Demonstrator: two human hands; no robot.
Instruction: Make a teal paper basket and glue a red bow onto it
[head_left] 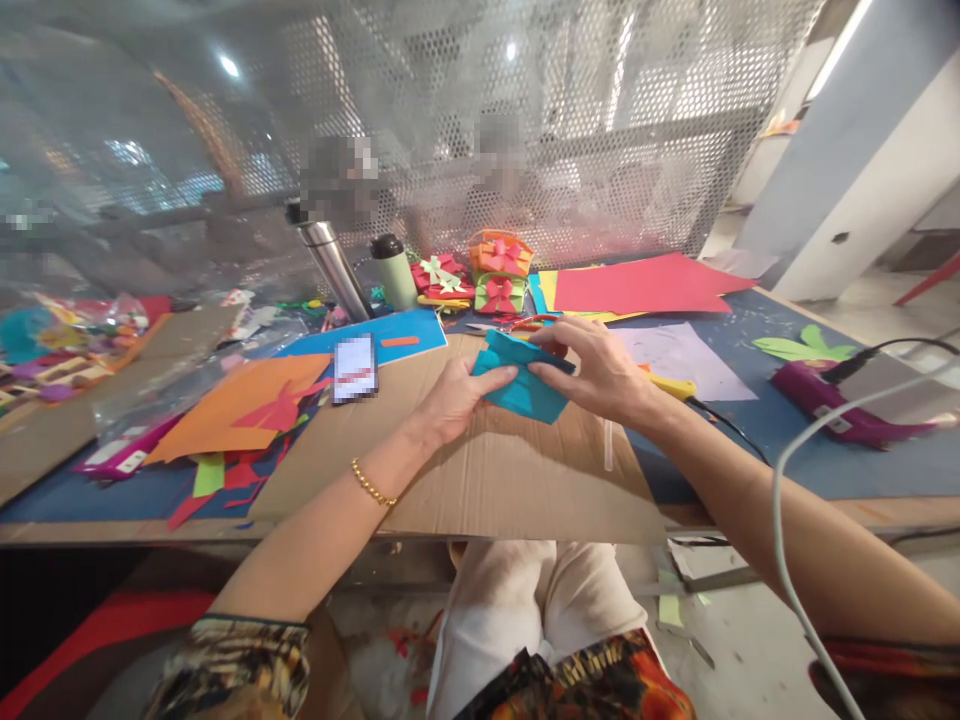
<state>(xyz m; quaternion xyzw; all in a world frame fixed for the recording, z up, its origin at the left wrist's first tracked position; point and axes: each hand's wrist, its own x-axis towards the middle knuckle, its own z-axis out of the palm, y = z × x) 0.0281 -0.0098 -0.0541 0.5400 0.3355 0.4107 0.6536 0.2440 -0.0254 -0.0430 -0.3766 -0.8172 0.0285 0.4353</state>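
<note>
A folded piece of blue paper is held up over the cardboard sheet, between both of my hands. My left hand grips its left side, with the thumb lying across the front face. On the right, my right hand pinches the upper right edge between thumb and fingers. The far side of the paper and some fingertips are hidden. Just behind it lie scissors, partly covered by the paper and my right hand. A yellow glue gun rests beside my right wrist.
Orange sheets and red scraps lie left, near a phone. Behind stand a steel flask, a green bottle and folded paper baskets. Red sheets lie back right. A white cable hangs over my right arm.
</note>
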